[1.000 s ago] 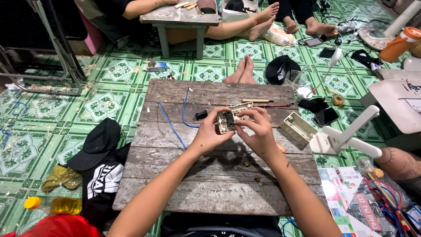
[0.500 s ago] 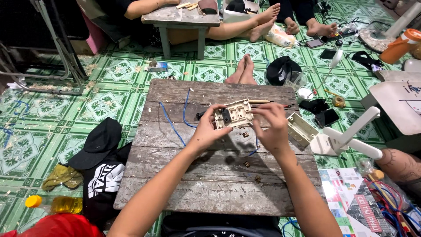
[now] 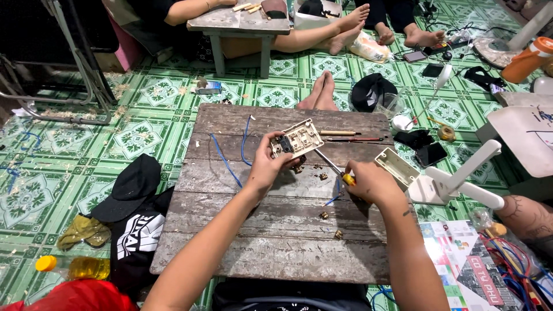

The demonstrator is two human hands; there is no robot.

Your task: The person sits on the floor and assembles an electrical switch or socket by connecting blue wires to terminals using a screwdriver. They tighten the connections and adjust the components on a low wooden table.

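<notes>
Nearest, on the weathered grey plank table, a few small brass terminal pieces lie loose, well apart from the near edge. Just beyond them the right hand is clenched around the yellow handle of a slim screwdriver, whose metal shaft slants up and left toward the part held in the other hand; whether the tip touches it cannot be told. To the left, the left hand is raised a little above the boards, thumb and fingers clamped on the left end of a cream rectangular plastic switch plate, held tilted with its back side and dark insert showing. More brass bits sit on the wood under the plate. Right of the right hand, at the table's right edge, lies an open cream plastic back box. Left of the left hand, two blue wires curl across the planks. Farther back, two thin pencil-like tools lie side by side near the far edge. Beyond the table, another person's bare feet rest on the green patterned floor tiles.
</notes>
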